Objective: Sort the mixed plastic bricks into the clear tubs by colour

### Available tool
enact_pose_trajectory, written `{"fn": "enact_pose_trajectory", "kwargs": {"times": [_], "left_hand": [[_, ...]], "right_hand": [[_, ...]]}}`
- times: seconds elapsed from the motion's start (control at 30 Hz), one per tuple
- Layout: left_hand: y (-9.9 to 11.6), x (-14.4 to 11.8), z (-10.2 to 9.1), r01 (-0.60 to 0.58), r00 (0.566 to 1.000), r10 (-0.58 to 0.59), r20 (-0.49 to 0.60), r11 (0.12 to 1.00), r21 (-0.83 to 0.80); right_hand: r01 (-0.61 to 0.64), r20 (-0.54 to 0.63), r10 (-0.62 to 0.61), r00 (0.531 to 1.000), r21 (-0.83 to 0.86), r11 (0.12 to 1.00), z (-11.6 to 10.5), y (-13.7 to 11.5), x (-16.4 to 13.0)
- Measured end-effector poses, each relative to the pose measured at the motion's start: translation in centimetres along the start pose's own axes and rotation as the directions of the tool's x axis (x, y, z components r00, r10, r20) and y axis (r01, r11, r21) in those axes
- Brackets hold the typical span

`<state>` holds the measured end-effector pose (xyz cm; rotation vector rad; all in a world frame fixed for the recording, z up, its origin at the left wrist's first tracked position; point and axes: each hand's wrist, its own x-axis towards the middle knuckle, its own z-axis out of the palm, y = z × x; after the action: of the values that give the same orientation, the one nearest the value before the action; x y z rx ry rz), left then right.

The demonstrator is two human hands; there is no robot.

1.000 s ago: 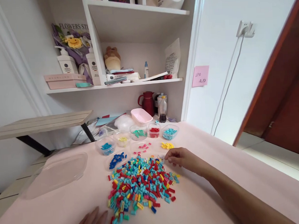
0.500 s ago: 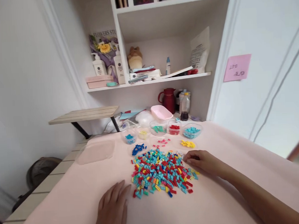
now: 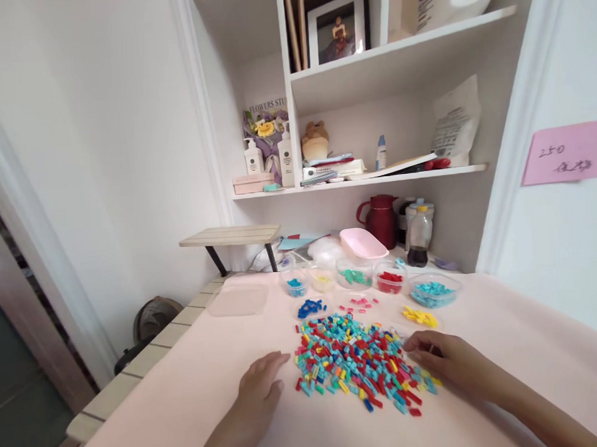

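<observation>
At the bench [image 3: 484, 320], our view has swung left in the last second, bringing a doorway and a fan on the floor into frame, and both our hands have closed in on the heap of small coloured bricks [image 3: 360, 363]. Our left hand [image 3: 259, 385], a second ago barely in view at the near edge, now lies flat and open on the pink cover, fingertips just beside the heap's left side, holding nothing. The heap sits mid-bench, its long axis running from the far left down toward the near right edge; the single bricks point every way. Our right hand [image 3: 443, 361] has slid from the heap's far side to its right side, fingers curled loosely among the bricks; whether they pinch one we cannot tell. Sorted tubs [image 3: 432, 291] line the far edge.
</observation>
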<state>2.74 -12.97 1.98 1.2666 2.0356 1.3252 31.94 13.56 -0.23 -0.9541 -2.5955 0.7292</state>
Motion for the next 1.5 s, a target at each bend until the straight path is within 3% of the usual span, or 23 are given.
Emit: {"fn": "enact_pose_trajectory", "kwargs": {"times": [0.1,0.17,0.27,0.47,0.77,1.0,1.1,1.2,1.4,1.5], "left_hand": [[0.6,1.3,0.6,0.133,0.983,-0.164,-0.087,0.949,-0.287],[0.7,2.4,1.6,0.18,0.906,-0.332,-0.263,0.864,-0.471],[0.7,3.7,3.5,0.159,0.842,-0.381,-0.383,0.852,-0.499],[1.4,5.8,6.4,0.071,0.78,-0.358,-0.514,0.866,-0.495],[2.0,8.6,9.7,-0.003,0.766,-0.328,-0.553,0.858,-0.513],[3.1,9.2,11.6,-0.059,0.802,-0.325,-0.501,0.791,-0.609],[3.5,9.6,11.3,-0.096,0.835,-0.307,-0.457,0.736,-0.67],[3.5,10.5,9.7,-0.136,0.858,-0.288,-0.426,0.671,-0.729],[1.4,12.5,6.0,-0.187,0.781,-0.382,-0.494,0.611,-0.769],[0.7,12.5,5.8,-0.099,0.802,-0.445,-0.399,0.56,-0.823]], "right_hand": [[-0.003,-0.012,0.003,1.0,0.009,1.0,-0.1,-0.1,-0.1],[-0.019,-0.014,0.02,1.0,0.027,0.999,-0.1,-0.2,-0.1],[-0.056,-0.022,0.057,0.998,0.066,0.996,-0.2,-0.4,-0.1],[-0.054,-0.06,0.057,0.997,0.057,0.997,-0.5,-0.8,-0.3],[-0.024,-0.079,0.026,0.997,0.021,0.999,-0.6,-0.5,-0.3],[-0.038,-0.092,0.039,0.995,0.01,0.999,-0.8,-0.8,-0.5],[-0.042,-0.082,0.044,0.996,0.022,0.999,-0.8,-0.7,-0.4],[-0.046,-0.069,0.048,0.996,0.03,0.999,-0.8,-0.6,-0.3],[-0.048,-0.06,0.051,0.997,0.049,0.998,-0.6,-0.6,-0.3],[-0.055,-0.059,0.059,0.996,0.062,0.997,-0.5,-0.5,-0.3]]}}
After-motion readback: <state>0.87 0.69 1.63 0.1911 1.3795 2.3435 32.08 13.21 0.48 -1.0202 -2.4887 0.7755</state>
